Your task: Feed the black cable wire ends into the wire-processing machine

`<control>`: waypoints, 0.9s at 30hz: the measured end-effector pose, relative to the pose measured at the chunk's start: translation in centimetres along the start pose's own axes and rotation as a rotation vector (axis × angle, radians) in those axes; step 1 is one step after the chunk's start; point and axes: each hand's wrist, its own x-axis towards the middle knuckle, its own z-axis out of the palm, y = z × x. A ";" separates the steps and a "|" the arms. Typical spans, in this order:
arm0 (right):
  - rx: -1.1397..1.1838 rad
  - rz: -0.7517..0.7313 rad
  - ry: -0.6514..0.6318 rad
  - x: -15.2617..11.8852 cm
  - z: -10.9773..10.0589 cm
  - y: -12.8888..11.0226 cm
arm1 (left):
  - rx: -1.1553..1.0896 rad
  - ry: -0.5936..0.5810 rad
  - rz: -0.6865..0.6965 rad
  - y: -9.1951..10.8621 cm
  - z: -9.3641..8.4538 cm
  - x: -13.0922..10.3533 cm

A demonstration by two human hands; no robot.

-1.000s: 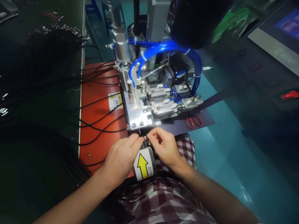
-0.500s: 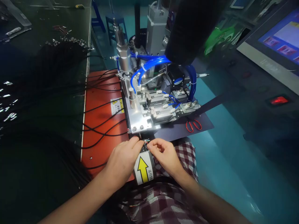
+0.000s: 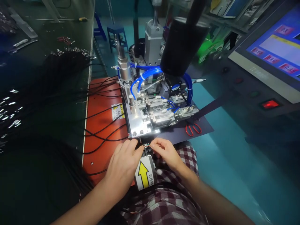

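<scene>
the right hand [image 3: 165, 150] pinches the ends of thin coloured wires [image 3: 147, 145] between thumb and fingertips, probably to keep such fine strands apart and steady. the wires lie just above the guard with the yellow arrow [image 3: 144, 173], at the machine's [image 3: 140, 123] near edge. the left hand [image 3: 124, 156] has its thumb beside them, perhaps bracing their other end; i cannot tell whether it grips. half a second ago the strands fanned upward; now they lie flatter, drawn across between the hands, and more of the screen [image 3: 276, 47] shows.
</scene>
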 end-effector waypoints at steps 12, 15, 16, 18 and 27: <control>-0.057 -0.059 0.060 0.8 1.0 0.6 | -0.013 -0.108 -0.072 1.9 -0.2 -0.9; -0.016 -0.042 0.023 0.8 0.9 0.7 | -0.123 -0.126 -0.090 1.3 0.0 -0.6; -0.010 -0.040 0.011 0.7 0.9 0.7 | -0.152 -0.123 -0.094 1.1 0.0 -0.6; -0.020 -0.053 0.017 0.6 1.0 0.7 | -0.186 -0.119 -0.100 0.8 0.3 -0.5; 0.202 0.120 -0.085 0.8 1.1 0.2 | -0.227 0.019 -0.063 0.4 1.0 -0.6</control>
